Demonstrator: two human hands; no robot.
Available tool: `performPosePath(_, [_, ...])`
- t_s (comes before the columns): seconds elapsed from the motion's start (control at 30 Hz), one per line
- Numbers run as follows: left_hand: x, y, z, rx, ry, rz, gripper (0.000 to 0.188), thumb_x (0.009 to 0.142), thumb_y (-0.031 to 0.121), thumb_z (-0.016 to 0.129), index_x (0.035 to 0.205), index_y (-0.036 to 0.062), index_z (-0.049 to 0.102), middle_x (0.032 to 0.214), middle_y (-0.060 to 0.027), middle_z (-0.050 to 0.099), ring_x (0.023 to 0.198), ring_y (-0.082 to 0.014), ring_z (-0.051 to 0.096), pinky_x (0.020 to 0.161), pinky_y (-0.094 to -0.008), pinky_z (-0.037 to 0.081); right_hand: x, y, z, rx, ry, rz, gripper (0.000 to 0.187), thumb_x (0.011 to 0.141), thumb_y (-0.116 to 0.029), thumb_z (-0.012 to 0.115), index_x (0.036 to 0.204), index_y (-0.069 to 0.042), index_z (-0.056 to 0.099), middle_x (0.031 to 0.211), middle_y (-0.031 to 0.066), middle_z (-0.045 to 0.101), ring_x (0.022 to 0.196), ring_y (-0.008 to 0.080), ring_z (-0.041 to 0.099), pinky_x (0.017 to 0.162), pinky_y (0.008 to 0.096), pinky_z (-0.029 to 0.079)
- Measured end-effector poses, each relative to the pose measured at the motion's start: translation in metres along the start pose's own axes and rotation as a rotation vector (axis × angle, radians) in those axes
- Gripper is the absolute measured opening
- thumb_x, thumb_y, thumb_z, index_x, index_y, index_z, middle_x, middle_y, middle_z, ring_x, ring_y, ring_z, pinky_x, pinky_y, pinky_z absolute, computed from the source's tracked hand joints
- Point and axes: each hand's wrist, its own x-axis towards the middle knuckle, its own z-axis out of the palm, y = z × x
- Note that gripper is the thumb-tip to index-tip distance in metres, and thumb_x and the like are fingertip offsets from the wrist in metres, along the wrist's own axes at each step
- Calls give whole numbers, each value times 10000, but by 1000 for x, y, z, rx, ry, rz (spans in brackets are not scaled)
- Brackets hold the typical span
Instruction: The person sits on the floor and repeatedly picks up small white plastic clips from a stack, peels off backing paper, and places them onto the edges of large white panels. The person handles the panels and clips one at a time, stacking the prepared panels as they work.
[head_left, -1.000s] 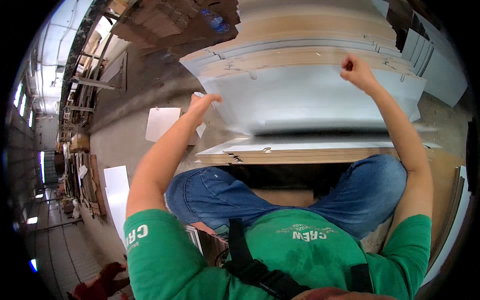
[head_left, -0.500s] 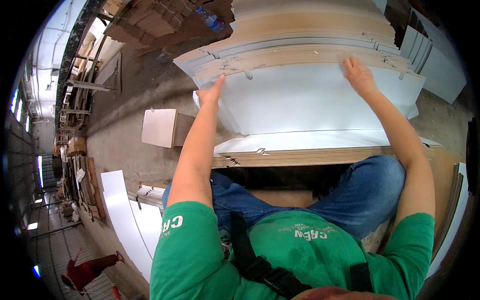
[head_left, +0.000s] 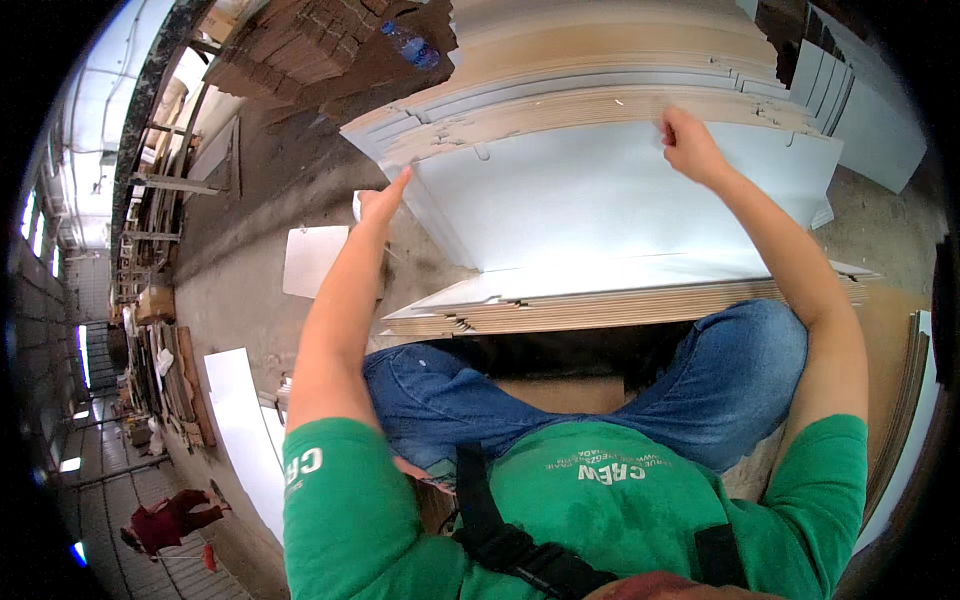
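Note:
A white-faced panel (head_left: 600, 195) leans at the front of a row of upright boards with bare brown edges. My left hand (head_left: 383, 203) is at its left edge, thumb stretched out and fingers curled around a small whitish thing (head_left: 358, 206) that I cannot make out. Over the panel's upper right part, my right hand (head_left: 692, 148) is closed, its fingertips blurred close to the brown edges. Whatever it pinches, if anything, is hidden. Between the leaning panel and my knees lies a flat stack of white-topped boards (head_left: 600, 308) with notched edges.
A pale box (head_left: 316, 262) stands on the floor to the left. White strips (head_left: 245, 430) lie near my left side. More panels (head_left: 875, 115) lean at the far right. A plastic bottle (head_left: 412, 46) lies at the back. Another person (head_left: 175, 518) is at the lower left.
My left hand has moved left and slightly down with the whitish thing. My right hand has shifted a little left, its fingers curled tighter. The stack by my knees shows further to the left.

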Motion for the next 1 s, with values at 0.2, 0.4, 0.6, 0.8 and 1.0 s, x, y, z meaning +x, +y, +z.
performPosePath(0.2, [61,-26,39,-130,187,-1,1166,578,603,699,1304,-134,160,1352,-259,277,1210,-316,371,976,-370,321,-16,8,17,-330,-5,-212,286,698,108,473,945,-31,434,989,144,478,957,325,492,753,402,454])
performPosePath(0.4, [23,-4,39,-400,73,-22,992,574,407,734,1263,-105,237,1244,-224,410,1115,-325,444,906,-416,382,-15,23,2,-487,121,-130,259,714,-31,583,930,-32,440,964,127,494,894,310,515,687,395,464])
performPosePath(0.6, [-53,12,-16,-20,34,44,773,576,269,706,1193,-49,367,1204,-198,440,1048,-304,479,840,-488,374,5,5,-59,242,202,35,189,758,-151,638,734,-36,491,632,29,513,598,136,477,560,259,393])
performPosePath(0.8, [-115,1,-36,-11,-18,399,565,625,147,747,1101,-17,491,1015,-144,578,902,-193,563,748,-287,452,4,-60,-47,384,-155,28,144,834,-185,598,837,-50,548,734,0,545,680,81,502,597,220,421])
performPosePath(1.0, [-199,47,14,-484,-402,549,348,673,-32,706,991,15,572,902,-67,627,773,-123,592,711,-241,488,-20,-146,-48,959,-605,285,483,919,-467,359,1064,-38,526,885,69,566,766,129,553,670,248,464])
